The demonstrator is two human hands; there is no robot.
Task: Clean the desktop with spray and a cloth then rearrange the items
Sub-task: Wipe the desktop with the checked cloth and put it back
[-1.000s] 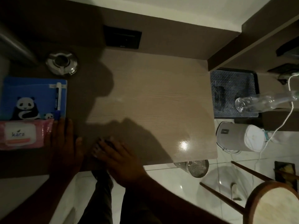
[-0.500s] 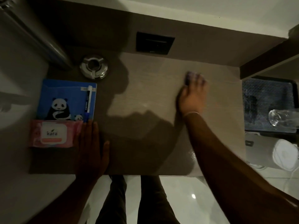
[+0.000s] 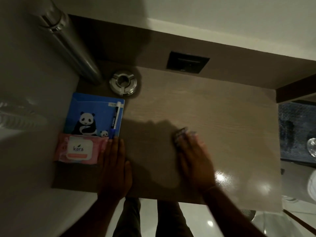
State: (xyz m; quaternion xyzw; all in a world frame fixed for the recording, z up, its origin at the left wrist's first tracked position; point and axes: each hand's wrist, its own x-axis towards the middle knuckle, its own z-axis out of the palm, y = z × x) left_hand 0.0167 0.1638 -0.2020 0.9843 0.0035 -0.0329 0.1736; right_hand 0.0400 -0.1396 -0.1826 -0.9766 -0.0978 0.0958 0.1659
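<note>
The wooden desktop (image 3: 222,120) fills the middle of the head view. My right hand (image 3: 195,158) lies flat near the desk's centre, blurred by motion, pressing a small cloth (image 3: 181,134) that peeks out past the fingertips. My left hand (image 3: 114,165) rests palm down near the front edge, fingers together, beside a pink pack of wipes (image 3: 79,148). Behind the wipes lies a blue panda notebook (image 3: 92,117) with a pen (image 3: 114,119) on its right side. No spray bottle shows.
A glass ashtray (image 3: 123,82) sits at the back left beside a metal pole (image 3: 71,48). A black socket panel (image 3: 187,62) is set in the back wall. To the right, lower, a dark tray (image 3: 294,130) holds a clear bottle (image 3: 312,148).
My right hand has swept with the cloth from the front of the desk to the back right, then back toward the centre. My left hand stayed planted beside the wipes.
</note>
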